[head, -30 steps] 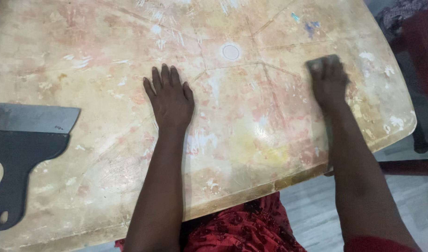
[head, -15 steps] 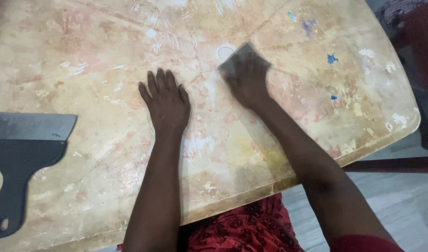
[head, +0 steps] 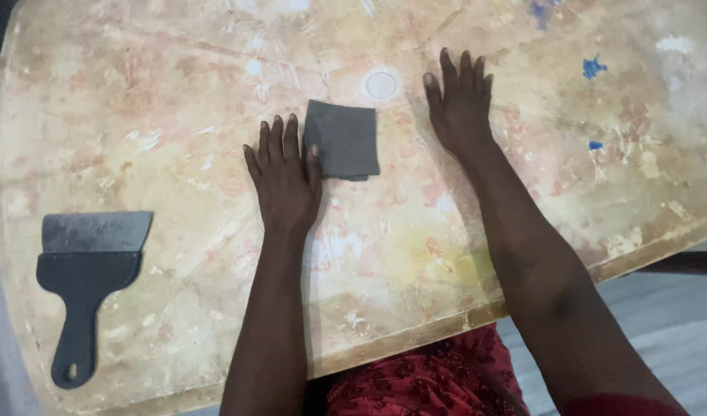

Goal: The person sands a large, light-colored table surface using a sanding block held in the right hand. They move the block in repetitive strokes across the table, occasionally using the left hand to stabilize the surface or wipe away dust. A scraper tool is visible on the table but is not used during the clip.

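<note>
A stained, paint-flecked tabletop (head: 161, 115) fills the view. My left hand (head: 285, 176) lies flat on it, palm down, fingers apart, its thumb just touching the edge of a folded grey abrasive sheet (head: 342, 139). The sheet lies loose on the table between my hands. My right hand (head: 461, 104) rests flat on the table to the sheet's right, fingers spread, holding nothing. A small white round cap (head: 381, 84) sits in the table just above the sheet.
A wide black-handled scraper (head: 83, 277) with a grey metal blade lies at the table's left. Blue paint spots (head: 594, 68) mark the far right. The table's near edge runs above my red garment (head: 423, 377); grey floor shows at lower right.
My right hand swept the grey sheet from the table's right side to the centre, let it go, and now lies flat beside it. My left hand stayed put.
</note>
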